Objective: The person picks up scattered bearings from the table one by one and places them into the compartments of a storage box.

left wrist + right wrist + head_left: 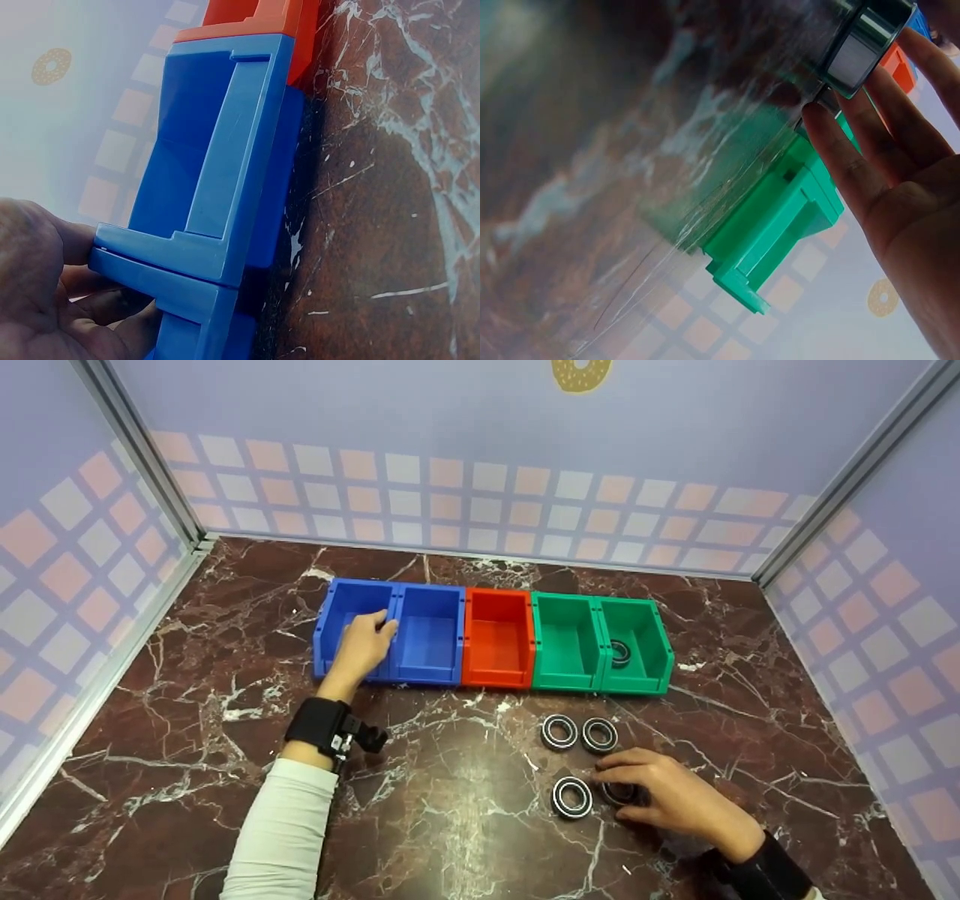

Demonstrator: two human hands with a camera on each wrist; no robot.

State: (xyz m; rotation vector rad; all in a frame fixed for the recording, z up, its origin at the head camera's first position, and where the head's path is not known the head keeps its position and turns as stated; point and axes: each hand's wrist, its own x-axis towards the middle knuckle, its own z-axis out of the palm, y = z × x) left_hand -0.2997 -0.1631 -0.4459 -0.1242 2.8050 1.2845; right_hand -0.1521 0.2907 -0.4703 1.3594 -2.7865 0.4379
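Five joined open bins stand in a row. My left hand (364, 641) is over the leftmost blue bin (356, 594); in the left wrist view its thumb and curled fingers grip the wall between it and the second blue bin (202, 195). On the table at right, my right hand (671, 795) holds a ball bearing (619, 793) between thumb and fingers, partly hidden in the head view. The right wrist view shows that bearing's shiny metal side against the fingertips. Three more bearings lie close by: one left of the hand (572, 798), two just beyond it (559, 733) (600, 736).
To the right of the blue bins come a red bin (498, 637) and two green bins (568, 641) (646, 679). A bearing (620, 653) leans inside the rightmost green one. Patterned panels (480, 502) wall in the dark marbled table (450, 810) at the back and sides.
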